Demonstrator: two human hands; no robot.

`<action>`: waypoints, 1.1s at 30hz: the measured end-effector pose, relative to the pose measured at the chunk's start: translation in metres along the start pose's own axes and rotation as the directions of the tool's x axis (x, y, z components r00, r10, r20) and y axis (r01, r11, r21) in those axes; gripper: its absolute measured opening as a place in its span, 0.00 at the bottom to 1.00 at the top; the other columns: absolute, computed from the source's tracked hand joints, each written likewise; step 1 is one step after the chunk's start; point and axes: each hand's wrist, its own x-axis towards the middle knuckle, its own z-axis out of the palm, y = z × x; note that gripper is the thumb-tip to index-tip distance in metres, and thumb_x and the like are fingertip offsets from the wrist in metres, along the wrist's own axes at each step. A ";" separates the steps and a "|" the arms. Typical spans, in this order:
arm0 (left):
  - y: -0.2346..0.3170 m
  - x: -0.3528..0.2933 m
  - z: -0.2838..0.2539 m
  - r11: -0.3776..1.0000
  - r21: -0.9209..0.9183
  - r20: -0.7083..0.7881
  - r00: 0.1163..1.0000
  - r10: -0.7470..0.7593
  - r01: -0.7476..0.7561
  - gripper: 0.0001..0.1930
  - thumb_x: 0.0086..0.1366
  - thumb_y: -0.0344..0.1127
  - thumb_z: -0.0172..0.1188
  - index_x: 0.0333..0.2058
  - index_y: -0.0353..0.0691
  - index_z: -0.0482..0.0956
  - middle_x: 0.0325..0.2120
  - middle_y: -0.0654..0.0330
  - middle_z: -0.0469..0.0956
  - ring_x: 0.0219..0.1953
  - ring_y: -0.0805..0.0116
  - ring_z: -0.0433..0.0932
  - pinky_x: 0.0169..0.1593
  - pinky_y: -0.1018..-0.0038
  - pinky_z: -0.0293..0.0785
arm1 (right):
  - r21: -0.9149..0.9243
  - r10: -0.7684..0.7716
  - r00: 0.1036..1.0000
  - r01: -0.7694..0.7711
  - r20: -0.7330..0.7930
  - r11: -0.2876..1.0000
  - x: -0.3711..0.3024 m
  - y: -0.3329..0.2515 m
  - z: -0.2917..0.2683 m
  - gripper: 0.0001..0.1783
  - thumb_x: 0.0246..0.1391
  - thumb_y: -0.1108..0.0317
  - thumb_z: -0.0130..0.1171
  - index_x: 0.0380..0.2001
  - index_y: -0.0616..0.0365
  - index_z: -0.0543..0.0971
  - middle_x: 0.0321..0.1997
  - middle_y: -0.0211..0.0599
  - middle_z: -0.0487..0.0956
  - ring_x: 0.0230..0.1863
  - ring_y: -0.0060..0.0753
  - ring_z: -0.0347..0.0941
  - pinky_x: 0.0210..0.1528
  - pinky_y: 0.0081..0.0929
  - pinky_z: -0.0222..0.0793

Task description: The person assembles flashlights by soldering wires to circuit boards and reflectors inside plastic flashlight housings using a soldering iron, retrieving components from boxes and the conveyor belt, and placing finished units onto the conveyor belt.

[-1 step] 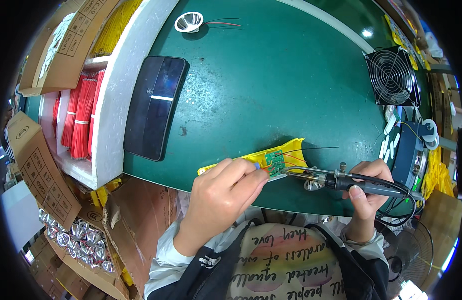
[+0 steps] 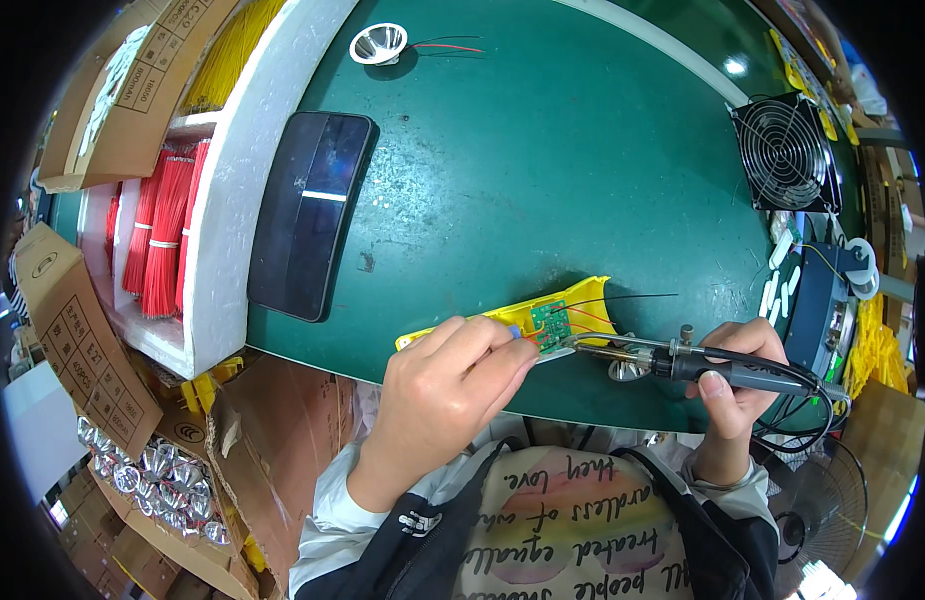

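My right hand [image 2: 737, 385] is wrapped around the grey-black handle of a soldering iron [image 2: 757, 376]. A metal guide tube runs along the iron, and its tip points left at a small green circuit board [image 2: 551, 322]. The board sits in a long yellow plastic housing [image 2: 585, 293] near the table's front edge, with red and black wires coming off it. At the board's left side my left hand [image 2: 447, 375] is closed, thumb and forefinger pinched. What they pinch is hidden; a bit of blue shows beside the fingertips. Behind the iron lies a shiny reflector cup [image 2: 627, 370], partly covered.
On the green table [image 2: 542, 150] lie a black phone [image 2: 312, 215] and a reflector with wires [image 2: 378, 44]. A white foam bin [image 2: 232, 170] holding red wire bundles [image 2: 167, 235] stands left. Right are a black fan [image 2: 784, 152] and a dark box [image 2: 820, 300].
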 end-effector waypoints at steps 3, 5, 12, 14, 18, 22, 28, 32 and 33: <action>0.001 0.000 0.001 0.999 -0.006 -0.025 0.999 -0.035 0.035 0.06 0.40 0.27 0.63 0.21 0.41 0.75 0.18 0.65 0.69 0.19 0.70 0.69 0.21 0.76 0.65 | -0.021 -0.030 0.999 0.030 0.016 0.999 0.001 0.000 -0.001 0.12 0.33 0.72 0.59 0.19 0.63 0.66 0.15 0.38 0.71 0.15 0.20 0.65 0.18 0.13 0.59; 0.000 0.000 0.000 0.999 -0.003 -0.027 0.999 -0.038 0.037 0.06 0.40 0.27 0.63 0.21 0.41 0.75 0.18 0.64 0.69 0.19 0.70 0.69 0.21 0.76 0.65 | -0.016 -0.030 0.999 0.031 0.016 0.999 0.001 0.000 -0.002 0.12 0.33 0.72 0.59 0.19 0.63 0.66 0.15 0.38 0.71 0.15 0.20 0.65 0.18 0.13 0.59; -0.002 0.000 -0.002 1.000 0.007 0.037 0.999 0.026 -0.026 0.08 0.42 0.27 0.61 0.24 0.39 0.73 0.21 0.64 0.68 0.22 0.72 0.70 0.21 0.77 0.67 | -0.016 -0.006 1.000 0.006 0.001 1.000 0.000 0.002 -0.001 0.12 0.33 0.72 0.59 0.19 0.63 0.66 0.15 0.38 0.71 0.15 0.20 0.65 0.17 0.13 0.58; -0.002 0.000 -0.003 1.000 0.009 0.040 0.999 0.024 -0.024 0.08 0.42 0.27 0.61 0.24 0.39 0.73 0.22 0.64 0.68 0.22 0.71 0.70 0.21 0.77 0.67 | -0.025 -0.011 1.000 0.012 0.008 1.000 0.000 0.001 -0.002 0.12 0.33 0.72 0.59 0.19 0.63 0.66 0.15 0.38 0.71 0.15 0.20 0.64 0.17 0.13 0.58; -0.003 -0.001 -0.001 1.000 0.005 0.026 0.999 0.031 -0.031 0.08 0.42 0.26 0.61 0.24 0.39 0.73 0.21 0.64 0.68 0.21 0.71 0.70 0.21 0.77 0.67 | -0.023 -0.013 1.000 0.013 0.012 1.000 0.001 0.000 -0.001 0.12 0.33 0.72 0.59 0.19 0.63 0.66 0.15 0.38 0.71 0.15 0.20 0.64 0.18 0.14 0.59; -0.003 0.000 -0.002 1.000 -0.002 0.032 0.999 0.020 -0.020 0.08 0.42 0.26 0.61 0.24 0.39 0.73 0.21 0.64 0.68 0.21 0.71 0.70 0.21 0.77 0.66 | -0.019 -0.018 1.000 0.018 0.008 1.000 0.000 0.001 -0.002 0.12 0.33 0.72 0.59 0.19 0.63 0.66 0.14 0.38 0.71 0.15 0.21 0.64 0.18 0.14 0.59; -0.003 -0.001 -0.001 1.000 -0.003 0.023 0.999 0.025 -0.025 0.07 0.42 0.26 0.61 0.23 0.39 0.73 0.21 0.64 0.68 0.21 0.71 0.70 0.21 0.77 0.66 | -0.018 -0.029 1.000 0.029 -0.002 0.999 0.001 0.000 -0.002 0.12 0.33 0.72 0.60 0.19 0.63 0.66 0.14 0.38 0.71 0.14 0.21 0.64 0.17 0.14 0.59; -0.004 -0.001 0.000 0.999 -0.010 0.019 0.999 0.032 -0.032 0.07 0.42 0.26 0.61 0.23 0.39 0.73 0.21 0.64 0.68 0.21 0.71 0.70 0.21 0.77 0.66 | -0.044 -0.057 0.998 0.057 0.004 0.997 0.002 -0.002 -0.005 0.13 0.33 0.72 0.60 0.19 0.63 0.66 0.14 0.37 0.70 0.14 0.20 0.63 0.16 0.14 0.58; -0.004 -0.001 0.000 0.999 -0.010 0.018 0.999 0.030 -0.030 0.07 0.42 0.26 0.61 0.23 0.39 0.73 0.21 0.64 0.68 0.21 0.71 0.70 0.21 0.77 0.66 | -0.052 -0.059 0.998 0.059 0.003 0.997 0.002 -0.002 -0.005 0.13 0.33 0.72 0.60 0.19 0.63 0.65 0.14 0.37 0.70 0.14 0.20 0.63 0.16 0.14 0.57</action>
